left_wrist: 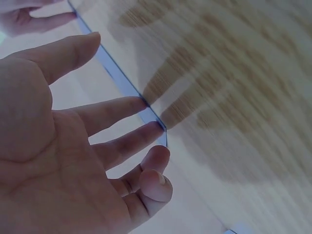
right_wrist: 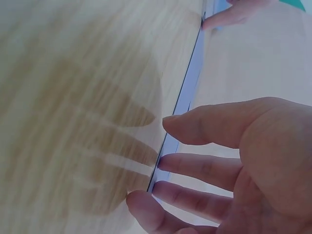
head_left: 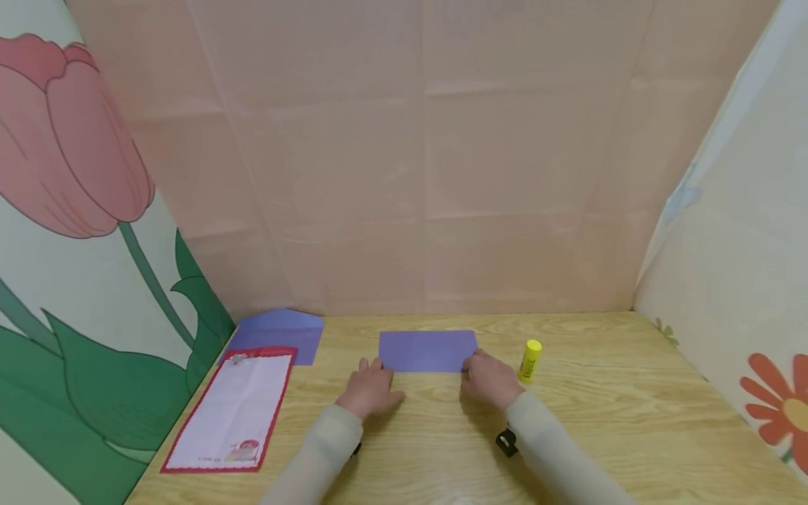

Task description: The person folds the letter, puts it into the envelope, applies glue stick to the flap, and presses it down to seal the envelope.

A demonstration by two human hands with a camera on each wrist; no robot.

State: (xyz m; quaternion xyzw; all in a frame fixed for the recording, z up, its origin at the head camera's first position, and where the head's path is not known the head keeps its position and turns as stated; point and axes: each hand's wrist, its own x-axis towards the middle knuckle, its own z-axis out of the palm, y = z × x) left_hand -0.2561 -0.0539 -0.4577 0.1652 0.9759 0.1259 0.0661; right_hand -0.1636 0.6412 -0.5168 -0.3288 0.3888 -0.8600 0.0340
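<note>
A flat purple paper rectangle point(head_left: 428, 351), plain on top and envelope-sized, lies at the middle of the table's far part. At its near left corner is my left hand point(head_left: 369, 391), thumb spread away. In the left wrist view two fingertips touch the edge of the paper point(left_wrist: 119, 80), and the other fingers are bent loosely. My right hand point(head_left: 491, 379) is at the near right corner. The right wrist view has its fingertips against the paper's edge point(right_wrist: 183, 105), with the thumb extended beside them.
A yellow glue stick point(head_left: 530, 361) stands just right of my right hand. On the left lie a purple envelope point(head_left: 278, 337) with its flap raised and a red-bordered sheet of letter paper point(head_left: 230, 414) overlapping it. A pinkish covering point(head_left: 416, 175) rises behind the wooden table point(head_left: 631, 407).
</note>
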